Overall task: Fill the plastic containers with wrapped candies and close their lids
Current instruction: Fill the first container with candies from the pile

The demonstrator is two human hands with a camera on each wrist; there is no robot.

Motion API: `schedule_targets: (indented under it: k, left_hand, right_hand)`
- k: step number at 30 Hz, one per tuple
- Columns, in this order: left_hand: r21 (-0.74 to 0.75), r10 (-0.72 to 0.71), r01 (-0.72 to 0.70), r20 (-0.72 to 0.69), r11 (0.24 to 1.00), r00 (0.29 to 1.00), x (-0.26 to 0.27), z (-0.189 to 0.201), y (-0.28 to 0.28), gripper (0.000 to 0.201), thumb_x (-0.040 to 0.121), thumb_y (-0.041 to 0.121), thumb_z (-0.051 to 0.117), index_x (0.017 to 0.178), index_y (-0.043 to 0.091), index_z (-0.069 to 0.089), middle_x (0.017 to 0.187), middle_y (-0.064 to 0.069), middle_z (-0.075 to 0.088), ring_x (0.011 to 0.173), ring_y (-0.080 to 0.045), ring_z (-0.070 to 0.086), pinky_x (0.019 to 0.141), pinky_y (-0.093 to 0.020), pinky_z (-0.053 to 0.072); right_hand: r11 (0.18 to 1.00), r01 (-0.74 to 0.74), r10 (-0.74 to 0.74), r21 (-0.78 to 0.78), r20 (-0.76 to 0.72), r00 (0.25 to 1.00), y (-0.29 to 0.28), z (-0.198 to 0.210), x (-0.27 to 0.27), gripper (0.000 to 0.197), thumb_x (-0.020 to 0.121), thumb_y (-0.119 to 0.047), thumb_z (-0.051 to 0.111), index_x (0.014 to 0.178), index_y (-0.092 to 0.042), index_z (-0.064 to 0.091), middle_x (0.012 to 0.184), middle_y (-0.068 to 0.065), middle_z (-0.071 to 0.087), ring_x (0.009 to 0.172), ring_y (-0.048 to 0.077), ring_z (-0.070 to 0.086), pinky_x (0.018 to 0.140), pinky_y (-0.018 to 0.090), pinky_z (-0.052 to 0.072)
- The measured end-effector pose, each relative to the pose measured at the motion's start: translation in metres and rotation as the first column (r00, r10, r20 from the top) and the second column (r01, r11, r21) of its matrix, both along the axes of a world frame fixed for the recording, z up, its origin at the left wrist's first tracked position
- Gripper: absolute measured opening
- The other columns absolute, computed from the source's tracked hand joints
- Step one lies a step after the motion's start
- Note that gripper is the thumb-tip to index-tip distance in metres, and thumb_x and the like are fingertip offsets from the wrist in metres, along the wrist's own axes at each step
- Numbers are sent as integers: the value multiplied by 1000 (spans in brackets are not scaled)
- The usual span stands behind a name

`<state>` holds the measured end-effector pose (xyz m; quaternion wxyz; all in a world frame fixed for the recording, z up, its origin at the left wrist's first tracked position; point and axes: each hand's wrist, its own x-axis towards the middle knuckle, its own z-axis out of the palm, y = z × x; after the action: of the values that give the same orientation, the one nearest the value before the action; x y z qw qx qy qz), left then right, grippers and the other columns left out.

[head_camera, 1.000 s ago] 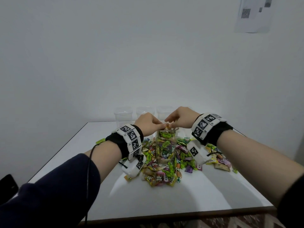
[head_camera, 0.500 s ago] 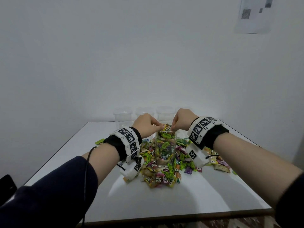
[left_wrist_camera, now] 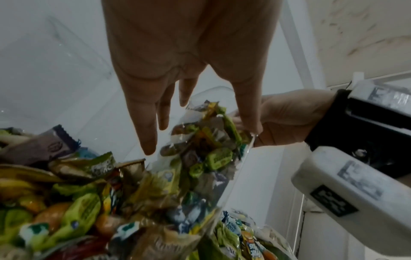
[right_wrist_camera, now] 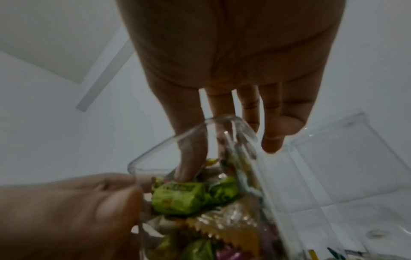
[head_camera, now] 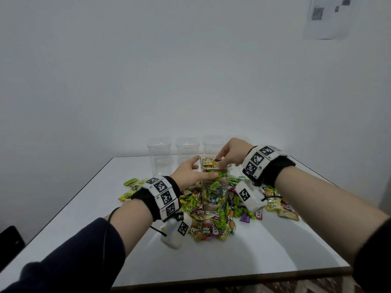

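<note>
The filled container stands upright on the white table, in the middle of a loose pile of wrapped candies that spreads toward the near edge. The left hand grips it from the left just under the rim, thumb across the near wall and fingers reaching along the far side. The right hand is above the open mouth, its fingertips pressing straight down onto the topmost candies, grasping none. Behind, against the wall, empty containers stand in a row.
</note>
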<state>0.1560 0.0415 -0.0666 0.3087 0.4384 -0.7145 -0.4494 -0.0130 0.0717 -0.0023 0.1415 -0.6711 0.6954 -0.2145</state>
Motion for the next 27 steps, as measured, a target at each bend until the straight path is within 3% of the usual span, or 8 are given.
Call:
schedule_targets:
  k: [4, 7, 10, 14, 17, 21, 25, 27]
  left_hand:
    - [52, -20, 24, -79, 998, 997, -5, -12, 3, 106, 67, 18, 85, 151, 21, 19, 135, -10, 51, 122, -24, 52, 89, -37, 52]
    - [86, -25, 39, -159, 996, 987, -8, -18, 3, 91, 67, 6, 83, 144, 19, 37, 114, -9, 62, 108, -25, 61, 82, -39, 56]
    - [57, -10, 22, -206, 998, 978, -8, -20, 1, 79, 64, 5, 85, 135, 14, 50, 112, -17, 66, 102, -31, 65, 89, -45, 53]
    - [-142, 32, -58, -183, 988, 983, -10, -13, 6, 71, 55, 16, 91, 119, 22, 61, 99, 4, 68, 94, -6, 63, 79, -28, 54]
    - [-242, 16, -73, -231, 968, 973, -16, 3, 14, 65, 50, 11, 91, 108, 27, 66, 93, 5, 72, 90, -11, 67, 83, -33, 56]
    - [-331, -18, -72, -261, 941, 965, -23, 26, 25, 67, 51, 10, 89, 100, 44, 59, 93, 5, 69, 80, -14, 69, 68, -22, 54]
    - [-366, -64, -33, -251, 930, 966, -36, 43, 32, 76, 51, 14, 88, 121, 32, 61, 98, 2, 68, 82, -16, 70, 72, -31, 58]
    - [-392, -89, -13, -241, 920, 966, -46, 47, 30, 71, 50, 18, 87, 112, 42, 62, 94, 8, 68, 80, -12, 69, 69, -28, 58]
  right_hand:
    - [1000, 14, -15, -7, -17, 1000, -2, -6, 6, 24, 76, -22, 77, 98, -12, 75, 63, -10, 56, 60, 4, 49, 49, 16, 38]
    - [999, 17, -12, -44, 117, 993, 0, -6, 3, 36, 74, -33, 78, 103, -13, 71, 69, -8, 57, 63, 6, 53, 53, 19, 43]
    - [992, 83, -55, -98, 261, 964, 6, -10, 6, 55, 73, -47, 75, 116, -16, 59, 100, 1, 53, 84, 15, 58, 67, 30, 52]
    - [992, 51, -41, -112, 92, 995, 16, -17, 14, 81, 69, -63, 70, 136, -30, 40, 137, 10, 33, 121, 28, 46, 100, 37, 42]
    - [977, 62, -46, -206, 78, 996, 25, -12, 19, 82, 69, -61, 70, 138, -35, 36, 135, 9, 34, 125, 29, 41, 105, 40, 38]
    - [927, 85, -67, -366, 60, 996, 41, 8, 15, 68, 71, -54, 67, 132, -39, 43, 126, 5, 45, 118, 25, 46, 101, 40, 42]
    - [897, 107, -85, -429, 69, 994, 52, 25, 0, 61, 67, -50, 66, 125, -39, 53, 116, 2, 49, 110, 21, 51, 94, 35, 45]
    - [884, 122, -99, -451, 74, 992, 54, 31, -11, 56, 67, -49, 67, 120, -39, 55, 111, 0, 50, 103, 17, 53, 83, 28, 44]
